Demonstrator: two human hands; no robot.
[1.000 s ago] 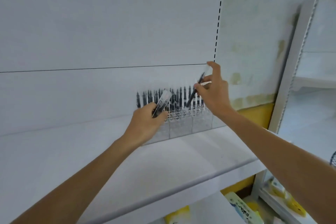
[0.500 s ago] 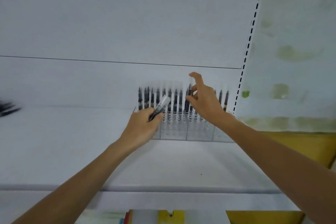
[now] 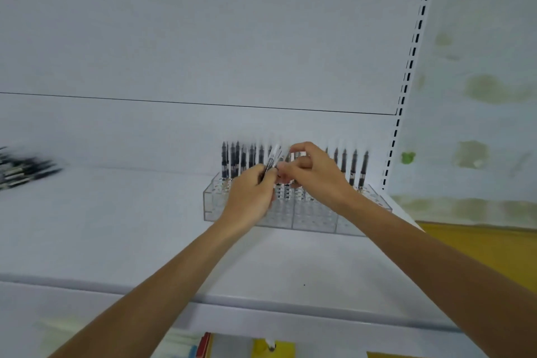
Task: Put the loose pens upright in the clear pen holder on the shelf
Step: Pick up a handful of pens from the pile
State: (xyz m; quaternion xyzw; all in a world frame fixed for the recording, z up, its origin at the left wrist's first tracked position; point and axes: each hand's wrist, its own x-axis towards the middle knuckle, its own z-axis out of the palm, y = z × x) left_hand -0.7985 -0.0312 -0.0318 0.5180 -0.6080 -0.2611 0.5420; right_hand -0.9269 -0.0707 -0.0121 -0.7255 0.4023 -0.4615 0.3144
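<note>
Both hands met right over the clear pen holder (image 3: 313, 216) at the back of the white shelf (image 3: 116, 235). The left hand (image 3: 250, 197) was closed around a few pens (image 3: 271, 161), tilted up. The right hand (image 3: 316, 177) pinched at them with thumb and forefinger. Upright pens (image 3: 353, 167) filled the holder's back rows; its front holes stood free. Left of the holder, bare shelf ran out to a blurred pile of loose pens (image 3: 26, 170). No writing was legible.

Single head-worn view, facing forward and slightly down, close above the white shelf (image 3: 116, 241)
</note>
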